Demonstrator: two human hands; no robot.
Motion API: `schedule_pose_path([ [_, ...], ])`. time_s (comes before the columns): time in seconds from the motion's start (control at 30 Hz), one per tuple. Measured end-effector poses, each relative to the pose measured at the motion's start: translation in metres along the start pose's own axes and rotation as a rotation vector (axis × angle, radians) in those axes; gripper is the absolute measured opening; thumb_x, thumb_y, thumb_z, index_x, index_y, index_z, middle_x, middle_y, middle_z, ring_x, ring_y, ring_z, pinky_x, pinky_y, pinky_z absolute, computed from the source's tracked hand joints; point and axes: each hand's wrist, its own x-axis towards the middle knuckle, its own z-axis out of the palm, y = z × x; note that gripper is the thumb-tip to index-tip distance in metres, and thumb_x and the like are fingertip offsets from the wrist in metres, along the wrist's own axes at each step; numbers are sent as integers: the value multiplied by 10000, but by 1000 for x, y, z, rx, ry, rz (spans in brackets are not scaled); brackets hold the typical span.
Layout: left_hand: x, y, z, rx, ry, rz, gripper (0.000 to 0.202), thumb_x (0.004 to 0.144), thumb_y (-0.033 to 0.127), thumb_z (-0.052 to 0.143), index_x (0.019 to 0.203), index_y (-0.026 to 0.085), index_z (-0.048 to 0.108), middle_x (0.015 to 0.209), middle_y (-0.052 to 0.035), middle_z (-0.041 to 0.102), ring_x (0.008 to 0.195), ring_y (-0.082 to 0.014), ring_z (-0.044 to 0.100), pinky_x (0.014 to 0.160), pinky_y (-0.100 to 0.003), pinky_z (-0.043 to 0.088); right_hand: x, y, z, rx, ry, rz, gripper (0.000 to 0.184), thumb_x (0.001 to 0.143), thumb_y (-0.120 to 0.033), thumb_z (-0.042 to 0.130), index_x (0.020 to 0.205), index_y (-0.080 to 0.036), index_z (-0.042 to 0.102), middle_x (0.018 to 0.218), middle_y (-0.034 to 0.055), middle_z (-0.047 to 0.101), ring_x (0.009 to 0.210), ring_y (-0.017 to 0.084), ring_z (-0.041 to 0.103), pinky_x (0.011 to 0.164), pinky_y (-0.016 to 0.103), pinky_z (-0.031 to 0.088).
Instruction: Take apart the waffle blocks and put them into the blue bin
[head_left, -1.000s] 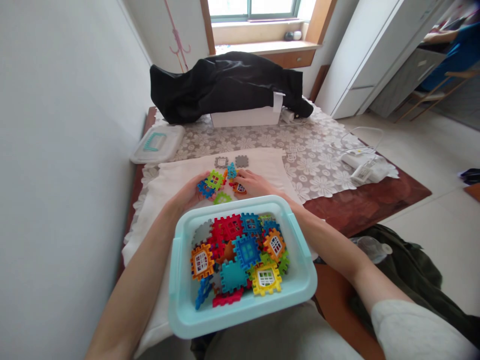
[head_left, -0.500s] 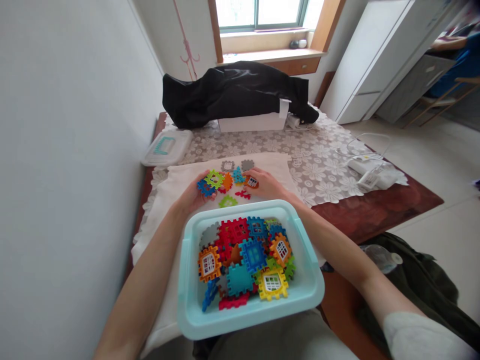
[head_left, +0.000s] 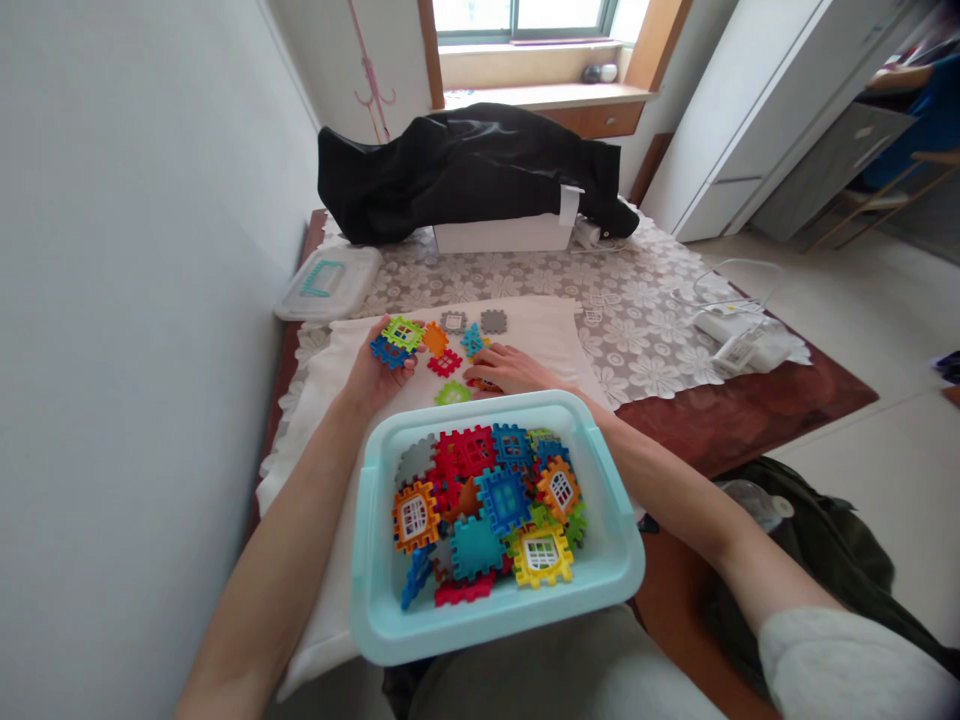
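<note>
My left hand (head_left: 382, 365) lies palm up at the left of the white cloth (head_left: 540, 335), holding a lime-green waffle block (head_left: 403, 333) and a blue waffle block (head_left: 388, 351). My right hand (head_left: 510, 370) reaches across palm down, its fingers over a partly hidden orange block (head_left: 484, 384). Between my hands lie a small red block (head_left: 445, 362), an orange block (head_left: 435, 339) and a blue block (head_left: 472, 340). Two grey blocks (head_left: 472, 321) sit beyond them, and a green block (head_left: 453, 393) lies near the tub. A light-blue tub (head_left: 491, 625) in front of me holds several colourful blocks (head_left: 502, 500).
A clear plastic lid (head_left: 328, 283) lies at the far left. A black cloth (head_left: 457, 165) drapes over a white box behind the lace tablecloth (head_left: 637, 290). A wall runs along the left side. White cables and a white device (head_left: 739, 345) lie to the right.
My left hand has lifted toward the far side with its blocks. My right hand has shifted left and nearer me, and the small red block now lies further left.
</note>
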Motion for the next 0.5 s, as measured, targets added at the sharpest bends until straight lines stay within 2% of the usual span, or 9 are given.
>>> schedule_pose_path([
  [0.13, 0, 1, 0, -32, 6, 32, 436, 1222, 457, 487, 1131, 122, 750, 758, -87, 779, 460, -128, 648, 441, -178, 559, 5, -3, 4, -64, 41, 12, 221, 1180, -384, 644, 1256, -204, 747, 1332, 159, 750, 1228, 287, 686, 1072, 421, 565],
  [0.27, 1, -1, -2, -26, -13, 47, 422, 1210, 474, 540, 1158, 109, 746, 766, -79, 781, 485, -132, 673, 442, -179, 561, -5, -18, -5, -75, 66, 65, 159, 1163, -292, 643, 1166, -180, 754, 1255, 156, 774, 1157, 287, 745, 1038, 434, 632],
  [0.37, 1, -2, -3, -18, -25, 47, 421, 1207, 471, 550, 1186, 102, 752, 774, -65, 779, 476, -116, 667, 456, -173, 565, -26, -32, -14, -18, 169, 101, 272, 1164, -212, 559, 1369, -183, 734, 1426, 175, 761, 1357, 303, 738, 1210, 485, 613],
  [0.43, 2, -2, -3, -7, -31, 49, 424, 1212, 461, 531, 1190, 103, 756, 782, -67, 784, 468, -112, 663, 458, -173, 566, -38, -38, -15, 32, 211, 114, 411, 1159, -179, 514, 1540, -202, 664, 1619, 180, 686, 1525, 296, 664, 1299, 493, 573],
  [0.5, 3, -1, -2, -3, -26, 45, 427, 1221, 443, 495, 1183, 108, 757, 792, -72, 792, 469, -116, 669, 460, -178, 571, -43, -41, -14, 105, 234, 100, 490, 1159, -193, 523, 1642, -233, 595, 1736, 175, 604, 1601, 278, 605, 1328, 493, 558],
])
